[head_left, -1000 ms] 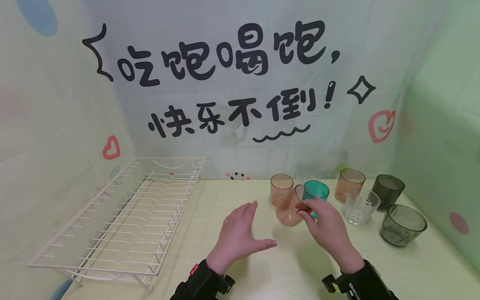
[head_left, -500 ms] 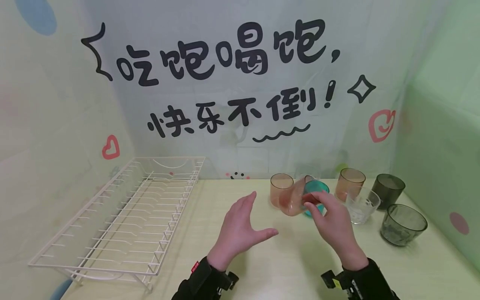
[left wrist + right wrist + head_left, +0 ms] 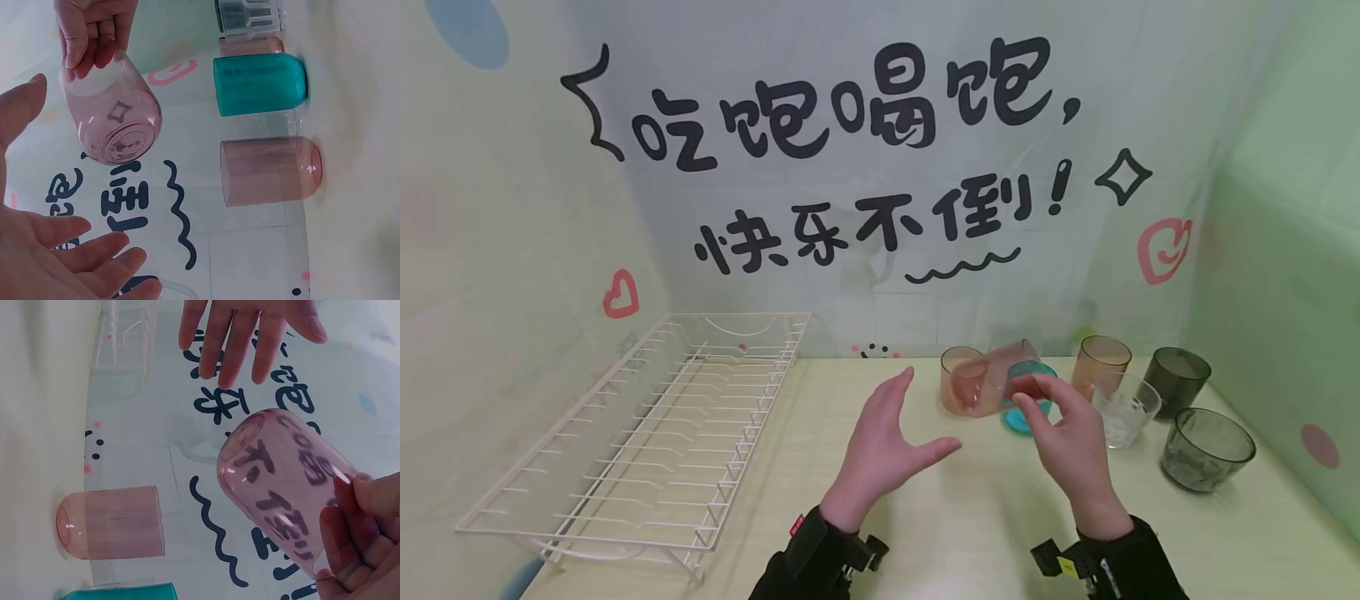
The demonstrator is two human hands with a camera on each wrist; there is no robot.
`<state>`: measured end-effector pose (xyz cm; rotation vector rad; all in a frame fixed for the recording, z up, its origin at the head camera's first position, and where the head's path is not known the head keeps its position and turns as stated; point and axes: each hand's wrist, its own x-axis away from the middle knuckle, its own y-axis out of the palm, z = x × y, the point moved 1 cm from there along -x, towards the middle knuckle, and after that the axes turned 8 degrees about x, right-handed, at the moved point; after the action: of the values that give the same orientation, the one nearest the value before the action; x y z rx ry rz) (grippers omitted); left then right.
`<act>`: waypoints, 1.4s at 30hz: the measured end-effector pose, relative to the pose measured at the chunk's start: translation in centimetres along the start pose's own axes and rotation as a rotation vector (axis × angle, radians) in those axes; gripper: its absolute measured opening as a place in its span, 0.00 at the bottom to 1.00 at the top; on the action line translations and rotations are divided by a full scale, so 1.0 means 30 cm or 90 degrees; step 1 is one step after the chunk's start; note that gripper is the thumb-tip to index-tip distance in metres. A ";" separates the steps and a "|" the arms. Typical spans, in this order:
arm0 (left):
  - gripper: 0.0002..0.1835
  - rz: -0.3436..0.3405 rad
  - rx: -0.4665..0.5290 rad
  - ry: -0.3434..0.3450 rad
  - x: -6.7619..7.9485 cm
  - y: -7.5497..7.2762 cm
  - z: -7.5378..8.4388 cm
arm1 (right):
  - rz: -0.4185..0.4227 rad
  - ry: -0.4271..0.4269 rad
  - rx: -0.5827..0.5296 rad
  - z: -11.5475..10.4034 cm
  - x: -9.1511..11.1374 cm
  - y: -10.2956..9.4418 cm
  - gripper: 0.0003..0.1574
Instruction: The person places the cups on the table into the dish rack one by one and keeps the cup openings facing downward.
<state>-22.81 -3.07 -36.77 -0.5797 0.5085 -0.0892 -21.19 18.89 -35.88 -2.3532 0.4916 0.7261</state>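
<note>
A see-through pink drinking glass (image 3: 992, 385) lies tilted in the air, its rounded base toward the left. My right hand (image 3: 1070, 446) pinches it near the rim, thumb on one side and fingers on the other, as the right wrist view shows. To its left is my left hand (image 3: 880, 454), thumb and fingers spread wide, holding nothing and apart from the glass (image 3: 115, 125). Behind the held glass, a similar pink glass (image 3: 269, 172) and a teal glass (image 3: 259, 84) stand upright on the table. The held glass partly covers both in the head view.
A white wire dish rack (image 3: 647, 442) takes up the left side of the table. At the right stand another pink glass (image 3: 1101, 362), a clear glass (image 3: 1123, 412), a dark grey glass (image 3: 1178, 379) and a wide grey glass (image 3: 1206, 454). Printed sheets wall the back and sides.
My right hand has lifted the pink glass slightly and swung its base up, so it lies closer to level. My left hand has shifted a little upward, still spread.
</note>
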 end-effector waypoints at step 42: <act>0.42 0.029 0.257 0.000 -0.039 0.020 0.013 | -0.078 0.160 -0.210 -0.079 0.047 0.082 0.22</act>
<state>-23.67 -2.13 -36.32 -0.1736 0.4875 -0.1447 -20.43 15.29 -36.29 -2.7756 0.3479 0.4843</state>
